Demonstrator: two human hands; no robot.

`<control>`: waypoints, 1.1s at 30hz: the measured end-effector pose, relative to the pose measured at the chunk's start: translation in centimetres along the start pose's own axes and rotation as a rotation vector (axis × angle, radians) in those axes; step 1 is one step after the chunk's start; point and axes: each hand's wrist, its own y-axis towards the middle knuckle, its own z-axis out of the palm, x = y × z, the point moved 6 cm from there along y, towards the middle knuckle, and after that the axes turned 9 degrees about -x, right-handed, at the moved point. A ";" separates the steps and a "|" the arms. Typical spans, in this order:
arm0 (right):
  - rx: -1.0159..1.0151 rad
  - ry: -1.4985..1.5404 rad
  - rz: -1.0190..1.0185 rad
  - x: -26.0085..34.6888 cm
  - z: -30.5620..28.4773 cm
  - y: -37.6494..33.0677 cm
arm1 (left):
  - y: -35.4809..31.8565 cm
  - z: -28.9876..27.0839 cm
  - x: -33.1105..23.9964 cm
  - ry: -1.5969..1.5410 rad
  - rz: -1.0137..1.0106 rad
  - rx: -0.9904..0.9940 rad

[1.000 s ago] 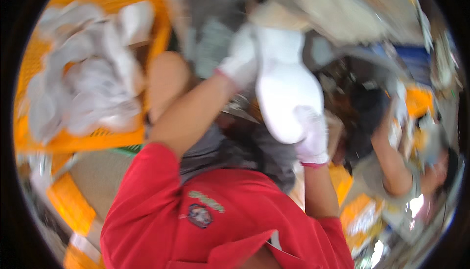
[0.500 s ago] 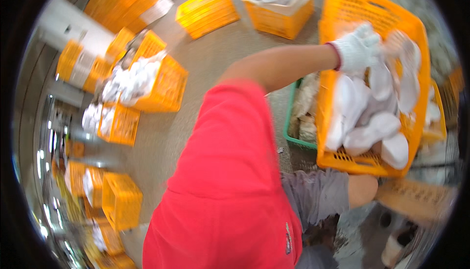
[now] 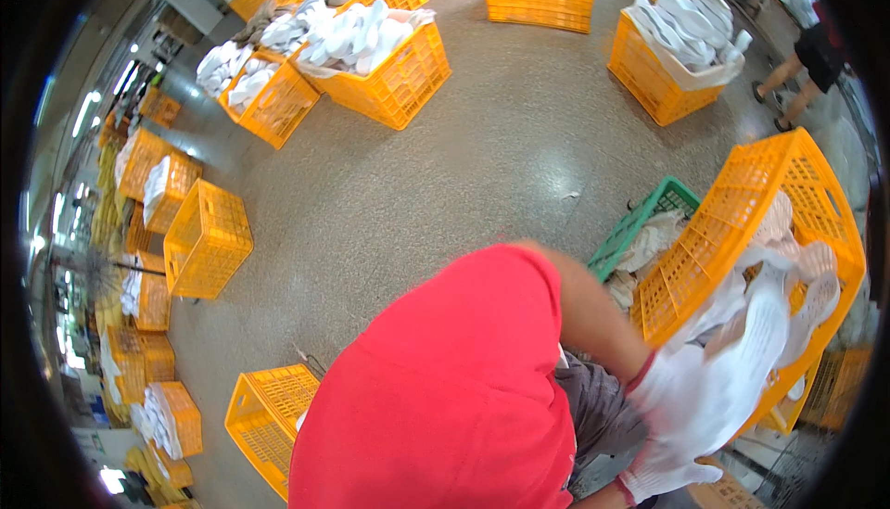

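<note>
My left hand (image 3: 684, 396), in a white knitted glove with a red cuff, is over the near side of a tilted orange crate (image 3: 714, 235). It appears closed on a white shoe sole (image 3: 771, 310), though motion blurs the fingers. Just below, my right hand (image 3: 666, 467) wears a matching glove. One of its digits sticks out to the side; the others blend into the white of the left glove, so its grip is unclear. Inside the crate lie several white and pale pink sole-shaped pieces (image 3: 820, 300).
A green basket (image 3: 640, 231) with pale scraps stands beside the tilted crate. Orange crates of white soles (image 3: 408, 87) stand to the far left and far right (image 3: 640, 82). An upright orange crate (image 3: 248, 426) is near my left. Another person's legs (image 3: 797, 78) show at far right.
My left hand has drawn back from inside the crate toward me, a white sole apparently in it. My right hand has come into view. The head view has swung, shifting the surroundings.
</note>
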 end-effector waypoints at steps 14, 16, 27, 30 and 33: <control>-0.661 -0.524 -0.073 2.3 -5.9 -0.1 | 3.9 -3.1 4.2 0.191 -0.133 -0.098; -0.512 -1.358 -0.163 3.8 -4.7 0.9 | 2.3 -2.8 -1.2 0.006 -0.033 -0.139; -1.131 -0.208 -0.075 -0.7 -11.4 -15.5 | -7.2 4.2 -8.9 -1.412 -0.419 0.411; -1.099 -0.171 -0.043 -1.4 -12.5 -19.6 | -0.6 0.5 -3.7 -1.164 -0.390 0.191; -1.047 -0.334 -0.041 -0.4 -11.6 -23.7 | 4.9 -0.8 1.6 -1.104 -0.481 0.008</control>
